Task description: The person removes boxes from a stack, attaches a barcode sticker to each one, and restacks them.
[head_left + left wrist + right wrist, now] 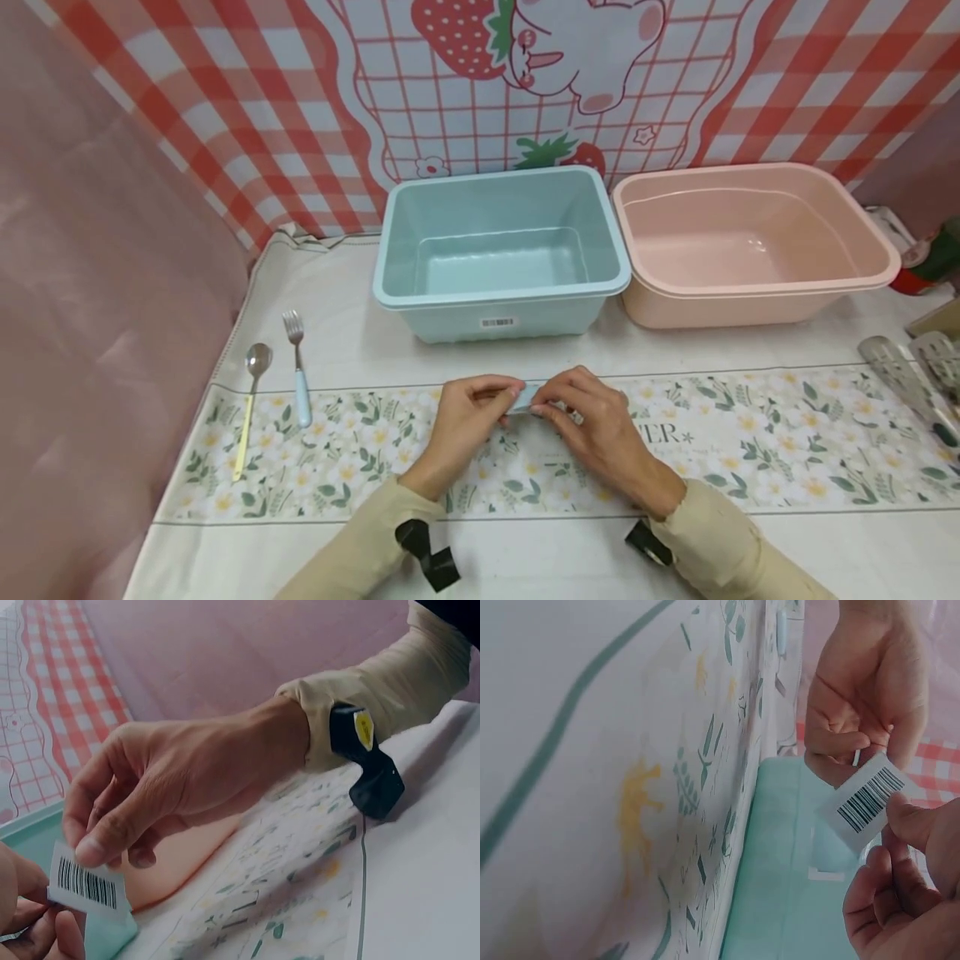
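White barcode label (866, 799) is pinched between both hands, just in front of the blue tub (501, 250). Left hand (465, 429) grips one end with thumb and fingers; right hand (600, 433) pinches the other. Left of the tub lie a fork (297, 367) and a spoon (251, 400). Right of it, touching, stands a pink tub (753, 242).

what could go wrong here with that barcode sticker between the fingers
The barcode sticker is pinched by both the left hand and the right hand, so it may tear or fold onto itself. Its adhesive could also cling to a fingertip. The object it comes from is mostly hidden, so a slipped grip might drop it.
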`<state>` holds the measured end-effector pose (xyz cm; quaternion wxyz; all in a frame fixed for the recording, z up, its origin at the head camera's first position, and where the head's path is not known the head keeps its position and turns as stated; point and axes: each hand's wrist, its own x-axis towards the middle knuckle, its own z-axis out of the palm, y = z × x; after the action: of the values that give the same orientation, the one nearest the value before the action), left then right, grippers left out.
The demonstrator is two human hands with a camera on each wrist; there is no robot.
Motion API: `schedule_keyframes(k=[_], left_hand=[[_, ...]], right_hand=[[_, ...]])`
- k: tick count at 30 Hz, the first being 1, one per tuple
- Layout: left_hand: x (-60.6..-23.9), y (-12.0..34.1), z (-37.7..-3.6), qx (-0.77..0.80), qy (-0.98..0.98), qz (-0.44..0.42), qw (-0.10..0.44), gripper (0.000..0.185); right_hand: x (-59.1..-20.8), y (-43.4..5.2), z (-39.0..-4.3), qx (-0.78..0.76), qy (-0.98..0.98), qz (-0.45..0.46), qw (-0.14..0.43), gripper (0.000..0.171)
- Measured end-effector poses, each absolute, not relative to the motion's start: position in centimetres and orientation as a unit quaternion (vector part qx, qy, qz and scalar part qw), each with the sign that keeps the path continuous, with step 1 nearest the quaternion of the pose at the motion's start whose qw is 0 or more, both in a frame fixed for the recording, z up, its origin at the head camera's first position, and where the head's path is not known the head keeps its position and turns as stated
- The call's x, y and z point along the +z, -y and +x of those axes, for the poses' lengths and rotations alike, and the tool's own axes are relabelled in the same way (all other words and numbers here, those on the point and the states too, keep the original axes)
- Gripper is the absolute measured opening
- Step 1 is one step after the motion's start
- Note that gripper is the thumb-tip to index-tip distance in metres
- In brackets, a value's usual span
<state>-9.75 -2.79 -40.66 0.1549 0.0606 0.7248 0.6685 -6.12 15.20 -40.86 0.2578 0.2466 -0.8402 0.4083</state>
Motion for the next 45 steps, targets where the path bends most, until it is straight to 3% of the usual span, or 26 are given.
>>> schedule_keyframes(k=[12,21,26,30,34,38,45], left_hand=[[-42.7,3.9,-11.0,0.556,-0.819,0.104,0.091,0.011],[-40.7,4.6,-10.4,0.322,-0.920,0.221,-0.039,0.018],[-38.7,3.8,-9.6,0.330,-0.888,0.307,-0.095,0.016],[-38.4,2.9,-8.8,0.362,-0.849,0.370,-0.102,0.011],[-38.7,2.1,-8.4,0.376,-0.835,0.382,-0.123,0.007],[-38.9,1.3,-8.6,0.397,-0.825,0.387,-0.109,0.004],[-38.8,0.3,-9.0,0.417,-0.817,0.394,-0.056,0.004]], right_hand=[[-41.5,-16.7,-6.4,0.434,0.829,0.279,0.218,0.013],[-40.7,-17.9,-6.2,0.403,0.852,0.247,0.223,0.018],[-40.3,-18.4,-5.8,0.377,0.871,0.229,0.215,0.018],[-40.2,-18.6,-5.7,0.381,0.869,0.234,0.213,0.018],[-40.2,-18.8,-5.6,0.391,0.862,0.248,0.206,0.009],[-40.1,-19.1,-5.3,0.387,0.862,0.256,0.204,0.006],[-39.5,-20.1,-4.7,0.400,0.854,0.243,0.226,0.025]])
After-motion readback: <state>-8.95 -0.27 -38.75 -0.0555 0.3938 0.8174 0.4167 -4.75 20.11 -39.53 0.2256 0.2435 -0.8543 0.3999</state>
